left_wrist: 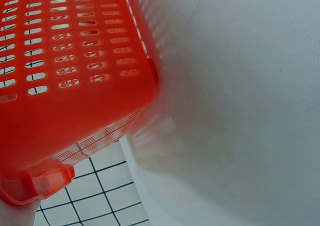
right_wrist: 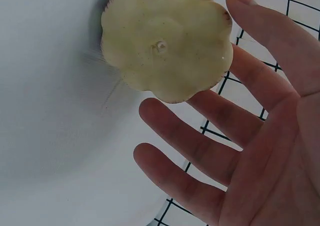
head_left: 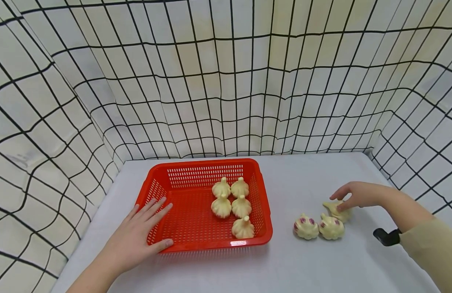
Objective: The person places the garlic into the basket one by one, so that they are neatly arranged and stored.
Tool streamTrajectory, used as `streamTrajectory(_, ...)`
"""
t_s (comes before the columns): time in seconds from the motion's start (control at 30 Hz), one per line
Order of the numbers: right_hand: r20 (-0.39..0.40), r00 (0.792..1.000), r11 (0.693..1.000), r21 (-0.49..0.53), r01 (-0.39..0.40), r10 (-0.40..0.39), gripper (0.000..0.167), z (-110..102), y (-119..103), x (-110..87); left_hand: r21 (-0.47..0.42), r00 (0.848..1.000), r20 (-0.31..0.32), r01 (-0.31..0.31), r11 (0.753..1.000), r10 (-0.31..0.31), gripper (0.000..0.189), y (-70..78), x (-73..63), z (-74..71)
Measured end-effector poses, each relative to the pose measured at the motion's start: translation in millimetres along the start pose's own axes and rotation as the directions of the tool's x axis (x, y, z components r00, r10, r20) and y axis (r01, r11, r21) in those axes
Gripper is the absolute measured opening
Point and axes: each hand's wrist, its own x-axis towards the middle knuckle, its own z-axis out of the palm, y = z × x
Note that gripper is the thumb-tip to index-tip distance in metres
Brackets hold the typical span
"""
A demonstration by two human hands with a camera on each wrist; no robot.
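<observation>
My left hand (head_left: 138, 238) lies with fingers spread over the near left corner of a red plastic basket (head_left: 207, 246). In the left wrist view, the basket's slotted wall (left_wrist: 75, 105) fills the upper left. Several pale garlic bulbs (head_left: 221, 207) sit inside, toward its right side. My right hand (head_left: 367, 194) is at a garlic bulb (head_left: 336, 211) lying on its side, its stem pointing left. In the right wrist view, that bulb's round base (right_wrist: 165, 45) faces the camera; some fingers reach behind it, the thumb stands apart, and the other fingers are loosely extended.
Two purple-streaked garlic bulbs, a left one (head_left: 306, 227) and a right one (head_left: 331, 227), lie on the white table (head_left: 284, 268) near my right hand. Black netting (head_left: 248, 101) over white sheeting surrounds the table's back and sides.
</observation>
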Motion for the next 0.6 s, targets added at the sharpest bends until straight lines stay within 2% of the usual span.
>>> streamTrajectory(0.17, 0.036, 0.999, 0.998, 0.055, -0.029, 0.027, 0.043, -0.7, 0.1, 0.4, 0.012, 1.000, -0.023, -0.015, 1.000, 0.015, 0.087, -1.1, -0.5, 1.8)
streamTrajectory(0.37, 0.058, 0.998, 0.997, 0.075, -0.034, 0.029, 0.041, -1.8, -1.9, -0.8, 0.013, 1.000, -0.009, -0.005, 1.000, 0.006, 0.087, -1.7, -0.3, 2.4)
streamTrajectory(0.6, 0.012, 1.000, 0.996, 0.089, 0.000, -0.001, 0.041, -0.3, -0.5, 2.7, 0.000, 1.000, 0.004, 0.005, 1.000, -0.005, 0.087, -0.7, -0.5, 1.2)
